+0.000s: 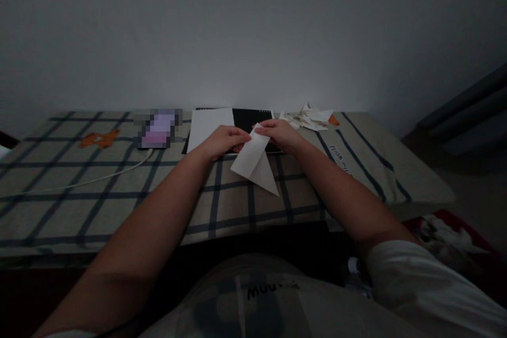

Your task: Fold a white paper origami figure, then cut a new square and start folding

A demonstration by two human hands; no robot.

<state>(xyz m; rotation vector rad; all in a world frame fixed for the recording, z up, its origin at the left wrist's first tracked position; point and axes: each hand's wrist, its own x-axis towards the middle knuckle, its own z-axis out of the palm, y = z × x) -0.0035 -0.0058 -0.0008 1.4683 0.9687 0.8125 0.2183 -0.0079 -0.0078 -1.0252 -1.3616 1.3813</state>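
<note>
Between my two hands is a folded white sheet of paper, held near its narrow upper end. One flap hangs to a point at the lower right. My left hand pinches its left edge, and my right hand pinches the top right corner, fingers closed. Behind the hands lies a black pad or folder with a white sheet over its left part. A pile of folded or torn white paper pieces lies just beyond my right hand.
A checked cloth covers the table, which backs onto a plain wall. At left lies a phone with a white cable. Below the table's right end, a red container holds crumpled white material; a bottle is nearby.
</note>
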